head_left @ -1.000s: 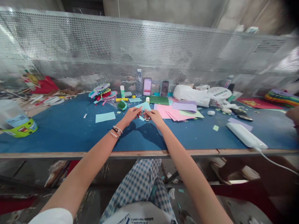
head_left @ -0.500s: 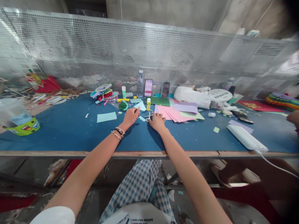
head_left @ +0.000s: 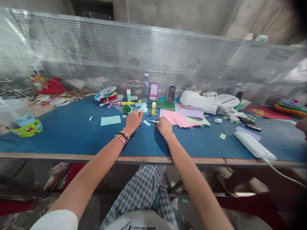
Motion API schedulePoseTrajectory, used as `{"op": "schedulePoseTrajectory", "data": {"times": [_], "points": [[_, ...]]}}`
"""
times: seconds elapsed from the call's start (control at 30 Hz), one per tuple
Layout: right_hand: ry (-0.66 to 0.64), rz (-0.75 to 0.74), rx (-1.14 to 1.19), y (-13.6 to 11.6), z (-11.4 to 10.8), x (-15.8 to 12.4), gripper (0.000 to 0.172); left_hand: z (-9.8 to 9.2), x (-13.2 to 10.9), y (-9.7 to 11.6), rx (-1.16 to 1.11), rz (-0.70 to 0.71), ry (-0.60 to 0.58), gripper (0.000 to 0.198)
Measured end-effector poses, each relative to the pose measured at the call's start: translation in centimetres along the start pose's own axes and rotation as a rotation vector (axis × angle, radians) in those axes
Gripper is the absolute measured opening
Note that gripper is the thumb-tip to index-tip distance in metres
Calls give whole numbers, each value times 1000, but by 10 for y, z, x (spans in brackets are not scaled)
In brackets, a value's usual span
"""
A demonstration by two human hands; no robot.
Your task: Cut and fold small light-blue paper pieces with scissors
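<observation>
My left hand (head_left: 134, 121) pinches a piece of light blue paper (head_left: 144, 108) above the blue tabletop. My right hand (head_left: 164, 126) is closed around the handles of a pair of scissors (head_left: 153, 121), whose blades point left toward the other hand. Between the two hands lies a small light blue paper scrap (head_left: 146, 123). A yellow glue stick (head_left: 153, 108) with a white cap stands upright just beyond them. To the left, a light blue paper rectangle (head_left: 110, 120) lies flat. Pink paper sheets (head_left: 176, 119) are fanned out right of my right hand.
A clear bottle (head_left: 145, 88) and a phone (head_left: 153, 91) stand at the back. Left is a plastic tub (head_left: 24, 127); right, a white power strip (head_left: 254, 145) with its cord. Another person's hand (head_left: 302, 124) shows at the right edge. A perforated metal panel (head_left: 153, 51) rises behind.
My right hand has picked the scissors up off the table and closed on their handles. My left hand still holds the light blue paper, with little movement.
</observation>
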State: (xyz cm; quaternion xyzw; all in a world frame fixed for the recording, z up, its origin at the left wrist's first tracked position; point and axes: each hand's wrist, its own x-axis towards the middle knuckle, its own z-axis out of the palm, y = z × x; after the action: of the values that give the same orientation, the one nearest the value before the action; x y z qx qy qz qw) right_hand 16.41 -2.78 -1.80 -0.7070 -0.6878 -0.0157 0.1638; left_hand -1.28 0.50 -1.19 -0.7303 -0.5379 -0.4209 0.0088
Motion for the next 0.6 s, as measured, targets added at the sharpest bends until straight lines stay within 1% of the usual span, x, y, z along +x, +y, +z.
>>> {"op": "schedulePoseTrajectory", "data": {"times": [0.1,0.23,0.37,0.47,0.6], "points": [[21,-33,-29,0,1,-2,39,-2,1,1,-17,1,22,49],[3,-44,-70,2,3,-3,34,-1,3,-1,-133,-29,-43,53],[25,-86,-99,2,4,-2,36,2,5,-3,-300,-68,-97,52],[-5,-122,-99,2,4,-2,38,3,6,-3,-409,-105,-97,49],[-29,-111,-100,2,1,-1,38,2,7,-3,-472,-157,-84,46]]}}
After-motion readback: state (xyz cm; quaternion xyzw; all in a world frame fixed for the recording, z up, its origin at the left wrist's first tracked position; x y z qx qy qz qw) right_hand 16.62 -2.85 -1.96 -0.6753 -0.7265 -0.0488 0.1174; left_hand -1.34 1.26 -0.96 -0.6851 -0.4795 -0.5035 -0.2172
